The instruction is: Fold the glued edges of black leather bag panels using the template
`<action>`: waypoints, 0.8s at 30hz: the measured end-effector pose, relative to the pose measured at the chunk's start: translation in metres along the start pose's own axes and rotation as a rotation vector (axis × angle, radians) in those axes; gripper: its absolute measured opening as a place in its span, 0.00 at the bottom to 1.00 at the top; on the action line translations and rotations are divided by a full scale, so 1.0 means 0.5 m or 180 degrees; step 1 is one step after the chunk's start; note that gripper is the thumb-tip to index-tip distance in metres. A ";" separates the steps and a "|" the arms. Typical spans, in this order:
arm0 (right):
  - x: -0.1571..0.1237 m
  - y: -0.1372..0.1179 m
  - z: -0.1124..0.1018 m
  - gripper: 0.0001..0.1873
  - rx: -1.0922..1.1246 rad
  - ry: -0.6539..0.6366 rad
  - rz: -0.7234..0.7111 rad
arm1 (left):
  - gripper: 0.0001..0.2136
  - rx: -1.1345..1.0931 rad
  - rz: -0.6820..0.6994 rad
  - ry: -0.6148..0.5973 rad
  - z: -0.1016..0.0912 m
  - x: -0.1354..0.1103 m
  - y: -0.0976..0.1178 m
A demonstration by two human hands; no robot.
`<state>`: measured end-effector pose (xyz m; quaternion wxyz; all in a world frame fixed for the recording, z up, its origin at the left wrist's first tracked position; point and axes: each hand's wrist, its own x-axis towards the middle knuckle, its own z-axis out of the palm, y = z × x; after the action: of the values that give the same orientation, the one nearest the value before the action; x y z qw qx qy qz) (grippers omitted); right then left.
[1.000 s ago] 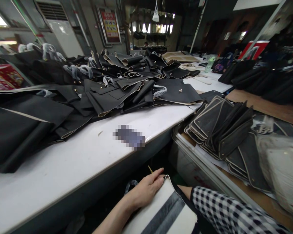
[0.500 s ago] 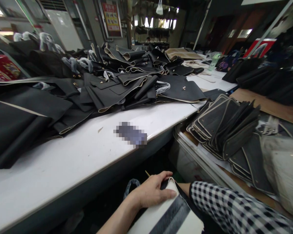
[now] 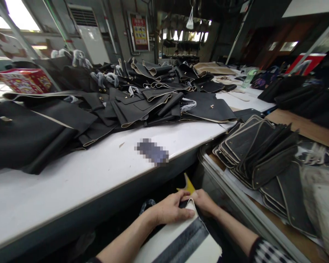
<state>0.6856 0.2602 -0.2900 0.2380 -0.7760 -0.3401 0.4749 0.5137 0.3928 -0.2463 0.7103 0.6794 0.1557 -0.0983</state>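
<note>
A white-faced bag panel [image 3: 178, 233] with a broad dark grey stripe is low in the view, below the table edge. My left hand [image 3: 171, 210] grips its upper corner, thumb on the white face and fingers over the far side. Close to that corner, my right hand [image 3: 204, 202] is closed, its fingertips partly hidden behind the left fingers. A yellow strip [image 3: 189, 184] sticks up at the right fingers and appears pinched in them. Dark material shows along the panel's right side.
Black bag pieces [image 3: 142, 107] with pale edges lie heaped across the white table [image 3: 98, 171]. A pixelated object [image 3: 152, 151] rests near its front edge. At right, dark flaps [image 3: 252, 146] are stacked on a bench with a metal rim [image 3: 222, 175]. A red box [image 3: 24, 80] stands at left.
My right hand has come into sight beside the left, where only its forearm and sleeve showed. More of the yellow strip shows. The camera view has shifted left and up.
</note>
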 end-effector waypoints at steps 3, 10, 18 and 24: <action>-0.038 0.030 -0.072 0.37 0.0097 -0.0532 0.0045 | 0.37 -0.0412 -0.0245 0.0056 0.009 0.006 -0.006; -0.062 -0.009 -0.131 0.39 -0.0367 -0.1358 -0.0364 | 0.50 -0.0878 -0.0402 0.0248 0.012 0.015 -0.012; -0.010 -0.111 -0.102 0.38 -0.2170 0.0647 -0.1185 | 0.59 -0.1322 -0.0420 0.0488 0.007 0.027 -0.034; -0.006 -0.156 -0.088 0.36 -0.3102 0.0611 -0.1778 | 0.30 -0.0904 0.0102 0.0464 0.009 0.016 -0.010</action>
<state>0.7006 0.3069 -0.2151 -0.0011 -0.7165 -0.6890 0.1095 0.5196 0.3888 -0.2539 0.7875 0.5798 0.2083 -0.0144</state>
